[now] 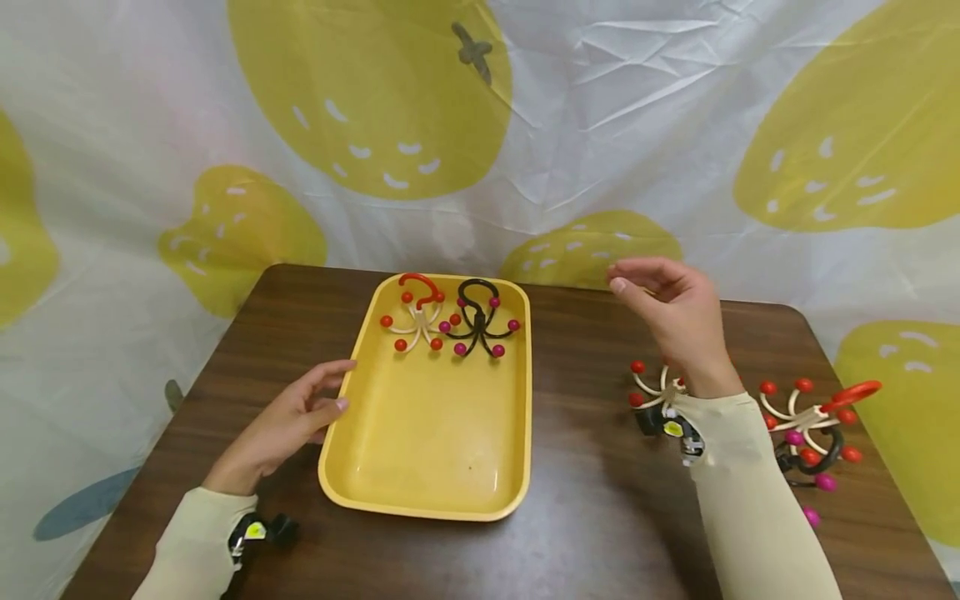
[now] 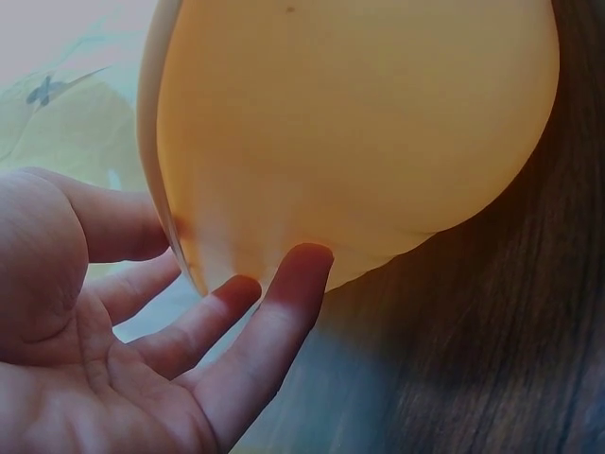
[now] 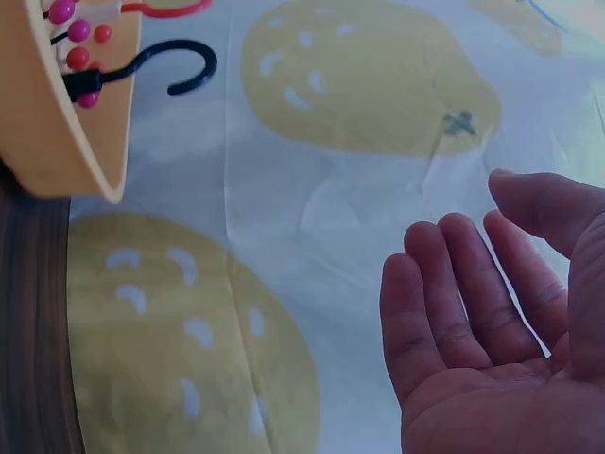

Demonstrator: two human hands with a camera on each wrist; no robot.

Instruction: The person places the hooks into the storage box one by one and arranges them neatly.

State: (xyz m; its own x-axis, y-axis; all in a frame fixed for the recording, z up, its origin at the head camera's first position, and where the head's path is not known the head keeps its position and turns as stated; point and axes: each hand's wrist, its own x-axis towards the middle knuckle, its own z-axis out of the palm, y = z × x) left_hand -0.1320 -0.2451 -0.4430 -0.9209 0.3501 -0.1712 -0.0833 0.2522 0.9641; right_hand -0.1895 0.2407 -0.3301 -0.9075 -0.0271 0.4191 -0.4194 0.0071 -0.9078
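Observation:
My left hand [image 1: 288,425] rests at the left side of a yellow tray [image 1: 431,450], its fingertips against the outer wall and the thumb by the rim. In the left wrist view the fingers are loosely bent along that wall. My right hand [image 1: 678,312] hovers above the table right of the tray, with nothing in it and its fingers relaxed. Inside the tray's far end lie a white octopus-shaped hook rack with a red hook [image 1: 422,321] and red balls, and beside it a black one [image 1: 479,325] with magenta balls.
On the table's right, a white rack with red balls [image 1: 656,387] is partly covered by my right wrist. Farther right, another white rack with a red hook [image 1: 810,417] overlaps a black one with magenta balls [image 1: 828,458]. Behind the brown table [image 1: 585,517] hangs a fruit-patterned curtain [image 1: 570,125].

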